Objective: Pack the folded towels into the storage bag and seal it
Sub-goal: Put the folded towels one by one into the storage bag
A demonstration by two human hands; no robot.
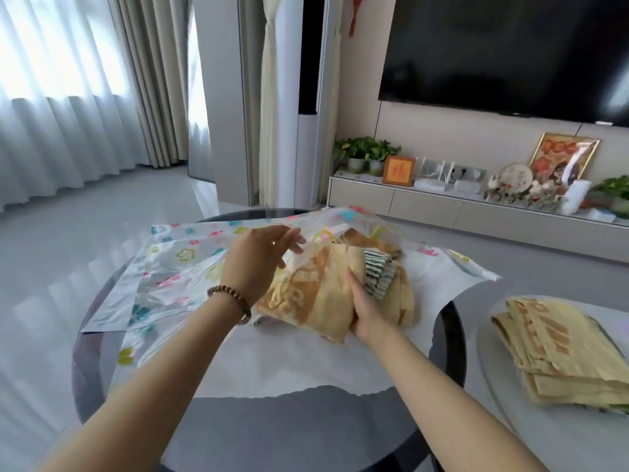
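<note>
A clear storage bag (177, 267) printed with coloured flowers lies across a round dark table (102, 335), its mouth facing right. My left hand (258, 257) pinches the bag's upper flap and lifts it. My right hand (364, 308) grips a folded yellow towel (313, 301) with orange patterns, which lies half inside the mouth. A striped grey-white towel (379, 277) rests on top of it, beside my right fingers. Another yellow towel is partly visible deeper in the bag.
A stack of folded yellow towels (558, 349) sits on a white round table (510, 420) at the right. A white sheet (306, 369) lies under the bag. Behind stand a TV cabinet (442, 206) with plants and ornaments, and curtains at the left.
</note>
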